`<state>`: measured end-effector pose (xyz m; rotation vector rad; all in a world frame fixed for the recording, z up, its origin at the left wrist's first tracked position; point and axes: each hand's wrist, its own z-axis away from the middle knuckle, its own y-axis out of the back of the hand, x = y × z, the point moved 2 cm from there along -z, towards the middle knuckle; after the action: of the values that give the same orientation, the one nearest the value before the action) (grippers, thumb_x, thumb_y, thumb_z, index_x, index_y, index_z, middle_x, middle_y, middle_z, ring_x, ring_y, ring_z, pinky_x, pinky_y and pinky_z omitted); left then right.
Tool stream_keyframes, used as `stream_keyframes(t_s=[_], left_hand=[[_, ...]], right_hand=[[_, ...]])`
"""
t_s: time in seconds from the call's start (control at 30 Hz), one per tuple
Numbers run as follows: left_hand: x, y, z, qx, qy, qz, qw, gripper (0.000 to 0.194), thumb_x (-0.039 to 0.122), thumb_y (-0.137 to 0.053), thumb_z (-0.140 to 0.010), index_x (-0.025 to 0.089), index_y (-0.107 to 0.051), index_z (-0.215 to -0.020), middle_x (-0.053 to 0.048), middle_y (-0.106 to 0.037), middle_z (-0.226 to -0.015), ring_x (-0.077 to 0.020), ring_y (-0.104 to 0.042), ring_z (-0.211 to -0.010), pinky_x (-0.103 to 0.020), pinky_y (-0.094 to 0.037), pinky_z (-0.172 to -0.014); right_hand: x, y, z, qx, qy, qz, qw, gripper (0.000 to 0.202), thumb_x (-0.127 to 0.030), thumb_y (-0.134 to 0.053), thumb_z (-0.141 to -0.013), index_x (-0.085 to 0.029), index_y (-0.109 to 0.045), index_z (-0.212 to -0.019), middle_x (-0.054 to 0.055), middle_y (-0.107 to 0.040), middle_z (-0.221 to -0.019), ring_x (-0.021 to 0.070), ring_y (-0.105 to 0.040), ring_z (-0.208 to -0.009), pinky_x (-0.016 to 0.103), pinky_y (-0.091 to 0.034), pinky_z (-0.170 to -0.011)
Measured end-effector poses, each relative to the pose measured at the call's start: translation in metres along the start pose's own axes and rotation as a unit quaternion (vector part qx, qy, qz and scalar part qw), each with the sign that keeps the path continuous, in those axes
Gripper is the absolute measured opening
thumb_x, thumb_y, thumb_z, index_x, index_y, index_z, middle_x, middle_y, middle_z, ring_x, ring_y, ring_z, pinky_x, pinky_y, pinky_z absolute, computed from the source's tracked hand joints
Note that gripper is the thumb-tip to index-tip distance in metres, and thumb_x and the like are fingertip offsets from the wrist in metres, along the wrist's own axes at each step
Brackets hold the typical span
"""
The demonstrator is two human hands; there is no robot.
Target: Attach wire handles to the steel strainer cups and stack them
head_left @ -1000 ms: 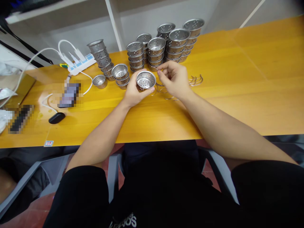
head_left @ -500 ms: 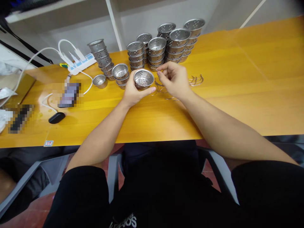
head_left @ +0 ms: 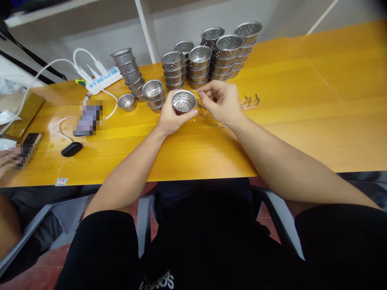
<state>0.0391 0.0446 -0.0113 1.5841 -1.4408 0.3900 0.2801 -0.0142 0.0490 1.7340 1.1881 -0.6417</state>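
My left hand (head_left: 171,117) is wrapped round a perforated metal cup (head_left: 184,102), its mouth tilted up towards me. Just right of its rim, my right hand (head_left: 220,100) pinches a thin curved wire (head_left: 194,91) between thumb and forefinger. One end of the wire reaches the cup's rim; whether it is hooked in a hole I cannot tell. Several loose curved wires (head_left: 249,102) lie on the table under and beside my right hand. Close to my left hand stands a short stack of perforated cups (head_left: 153,90).
Behind my hands stand several taller cup stacks (head_left: 199,60), with a leaning stack (head_left: 130,70) and a single cup (head_left: 127,103) further left. A power strip (head_left: 104,80) with white cables, a blurred phone (head_left: 87,120) and a black oval object (head_left: 71,149) lie left. Another person's hand (head_left: 6,161) touches a dark phone.
My right hand has brought the wire's end up to the cup's rim. The cup has shifted slightly right. Another person's hand has appeared at the far left by the dark phone.
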Motion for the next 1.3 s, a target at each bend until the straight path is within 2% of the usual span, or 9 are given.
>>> stream_keyframes(t_s=[0.17,0.47,0.67,0.8,0.93,1.03,1.1,1.2,1.3], left_hand=[[0.004,-0.004,0.003,-0.015,0.008,0.005,1.000,0.104,0.088,-0.108,-0.097,0.034,-0.058,-0.170,-0.013,-0.078,-0.159,-0.0408,-0.082,-0.158,-0.067,-0.067,-0.143],[-0.026,-0.016,0.003,-0.048,-0.065,0.062,0.995,0.129,0.106,-0.107,-0.082,0.033,-0.049,-0.170,-0.011,-0.073,-0.154,-0.0390,-0.081,-0.148,-0.066,-0.068,-0.135],[-0.021,-0.018,0.005,-0.043,-0.073,0.034,0.996,0.129,0.105,-0.109,-0.081,0.034,-0.048,-0.170,-0.010,-0.071,-0.153,-0.0394,-0.081,-0.148,-0.064,-0.067,-0.134],[-0.008,-0.017,0.008,-0.038,-0.053,0.012,0.998,0.124,0.102,-0.109,-0.084,0.032,-0.050,-0.168,-0.009,-0.074,-0.149,-0.0367,-0.084,-0.139,-0.061,-0.069,-0.130],[0.001,-0.016,0.010,-0.053,-0.049,0.019,0.997,0.114,0.101,-0.104,-0.093,0.032,-0.051,-0.166,-0.009,-0.075,-0.148,-0.0315,-0.085,-0.130,-0.055,-0.071,-0.124],[-0.001,-0.013,0.009,-0.057,-0.067,0.055,0.995,0.104,0.099,-0.100,-0.098,0.031,-0.054,-0.162,-0.007,-0.076,-0.144,-0.0283,-0.086,-0.125,-0.050,-0.072,-0.119],[-0.006,-0.010,0.008,-0.063,-0.072,0.078,0.992,0.096,0.097,-0.096,-0.103,0.031,-0.057,-0.160,-0.006,-0.077,-0.140,-0.0258,-0.086,-0.121,-0.047,-0.073,-0.116],[-0.015,-0.008,0.006,-0.080,-0.076,0.100,0.989,0.097,0.095,-0.100,-0.102,0.031,-0.058,-0.161,-0.005,-0.078,-0.140,-0.0231,-0.086,-0.117,-0.045,-0.074,-0.114],[-0.021,-0.010,0.006,-0.092,-0.088,0.110,0.986,0.107,0.094,-0.107,-0.095,0.032,-0.055,-0.165,-0.007,-0.076,-0.147,-0.0254,-0.087,-0.124,-0.049,-0.075,-0.119]], right_hand=[[-0.013,-0.002,0.003,-0.019,-0.003,-0.007,1.000,0.047,-0.080,-0.091,-0.111,-0.033,-0.090,-0.116,0.006,-0.071,-0.088,0.0309,-0.072,-0.085,0.053,-0.074,-0.085],[0.000,-0.009,-0.003,0.004,0.034,-0.039,0.999,0.017,-0.043,-0.100,-0.105,-0.029,-0.091,-0.108,0.003,-0.073,-0.083,0.0230,-0.059,-0.073,0.040,-0.055,-0.068],[0.004,-0.010,-0.003,0.008,0.036,-0.029,0.999,0.014,-0.036,-0.100,-0.103,-0.028,-0.088,-0.105,0.001,-0.069,-0.079,0.0227,-0.059,-0.072,0.041,-0.053,-0.068],[0.003,-0.014,-0.002,0.020,0.039,-0.021,0.999,0.021,-0.033,-0.101,-0.101,-0.029,-0.090,-0.118,-0.002,-0.063,-0.076,0.0232,-0.059,-0.071,0.043,-0.059,-0.073],[-0.002,-0.015,-0.001,0.014,0.056,-0.045,0.997,0.023,-0.049,-0.101,-0.107,-0.030,-0.089,-0.115,-0.001,-0.064,-0.076,0.0236,-0.060,-0.071,0.044,-0.064,-0.073],[-0.007,-0.012,0.000,-0.021,0.078,-0.095,0.992,0.046,-0.075,-0.097,-0.111,-0.030,-0.088,-0.111,0.005,-0.077,-0.090,0.0246,-0.067,-0.077,0.044,-0.066,-0.072],[-0.008,-0.009,0.001,-0.060,0.081,-0.122,0.987,0.062,-0.091,-0.096,-0.107,-0.030,-0.088,-0.113,0.006,-0.081,-0.098,0.0237,-0.068,-0.078,0.042,-0.065,-0.069],[-0.006,-0.009,0.000,-0.107,0.067,-0.143,0.982,0.075,-0.102,-0.102,-0.094,-0.031,-0.086,-0.114,0.003,-0.078,-0.096,0.0213,-0.063,-0.074,0.039,-0.062,-0.063],[-0.003,-0.010,-0.002,-0.094,0.068,-0.149,0.982,0.082,-0.108,-0.102,-0.087,-0.031,-0.082,-0.108,0.002,-0.073,-0.091,0.0216,-0.061,-0.076,0.038,-0.062,-0.063]])
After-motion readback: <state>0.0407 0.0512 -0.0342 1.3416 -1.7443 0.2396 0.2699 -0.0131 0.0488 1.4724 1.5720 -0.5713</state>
